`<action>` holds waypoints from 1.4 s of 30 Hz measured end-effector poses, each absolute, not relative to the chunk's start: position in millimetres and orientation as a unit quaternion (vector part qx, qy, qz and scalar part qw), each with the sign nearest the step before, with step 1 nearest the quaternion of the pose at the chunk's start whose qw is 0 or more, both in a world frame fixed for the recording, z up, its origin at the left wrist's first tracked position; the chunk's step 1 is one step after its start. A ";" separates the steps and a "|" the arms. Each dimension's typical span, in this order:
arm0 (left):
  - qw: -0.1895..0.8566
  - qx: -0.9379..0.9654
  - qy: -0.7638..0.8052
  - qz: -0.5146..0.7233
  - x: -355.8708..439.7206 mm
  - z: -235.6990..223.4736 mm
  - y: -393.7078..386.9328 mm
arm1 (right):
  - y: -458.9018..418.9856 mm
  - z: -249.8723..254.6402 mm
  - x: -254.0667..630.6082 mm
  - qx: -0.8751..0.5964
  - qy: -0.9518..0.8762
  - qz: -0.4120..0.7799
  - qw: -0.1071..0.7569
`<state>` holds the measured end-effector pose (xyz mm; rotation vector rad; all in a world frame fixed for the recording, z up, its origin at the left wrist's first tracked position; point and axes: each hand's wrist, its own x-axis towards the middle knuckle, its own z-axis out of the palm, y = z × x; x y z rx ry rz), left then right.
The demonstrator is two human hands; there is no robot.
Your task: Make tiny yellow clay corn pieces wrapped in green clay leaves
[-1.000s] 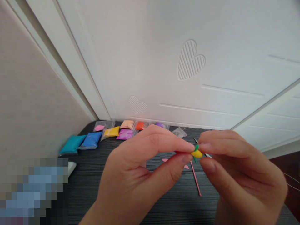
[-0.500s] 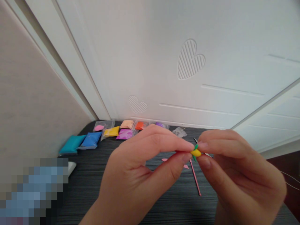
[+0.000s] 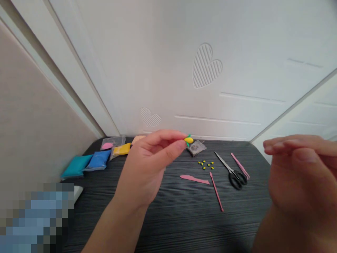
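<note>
My left hand (image 3: pixel 154 158) is closed, pinching a small yellow clay piece (image 3: pixel 189 140) with green leaf-like bits between thumb and index finger, above the back of the table. Apart from it on the right, my right hand (image 3: pixel 302 168) is raised with its fingers stretched out, and nothing shows in it. Several tiny yellow-and-green clay pieces (image 3: pixel 204 168) lie on the dark table (image 3: pixel 181 225) between the hands. Near them are a pink modelling knife (image 3: pixel 195 179), a thin pink modelling stick (image 3: pixel 216 192) and black-handled scissors (image 3: pixel 231 172).
A pink tool (image 3: pixel 239 165) lies beyond the scissors. Along the back left are clay packets: teal (image 3: pixel 77 166), blue (image 3: pixel 98 161), yellow (image 3: pixel 122 149) and a bag with pink clay (image 3: pixel 107 146). A grey packet (image 3: pixel 196 148) sits against the white panel (image 3: pixel 163 70).
My hands have drawn apart. The left one moved left and up with the yellow clay piece; the right let go of it and moved right, uncovering the scissors and tiny clay pieces.
</note>
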<state>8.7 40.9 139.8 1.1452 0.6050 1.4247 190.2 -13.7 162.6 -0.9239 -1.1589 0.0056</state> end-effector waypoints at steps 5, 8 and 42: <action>0.650 0.420 0.248 0.583 13.1 124.6 59.9 | -19.1 133.2 219.9 -0.569 -0.606 0.031 0.555; 0.621 0.459 0.295 0.563 24.7 111.6 63.8 | -13.2 97.5 239.8 -0.623 -0.685 0.068 0.372; 0.249 0.821 0.451 0.246 67.1 -20.6 76.1 | -3.6 1.5 278.4 -0.574 -0.806 0.093 0.114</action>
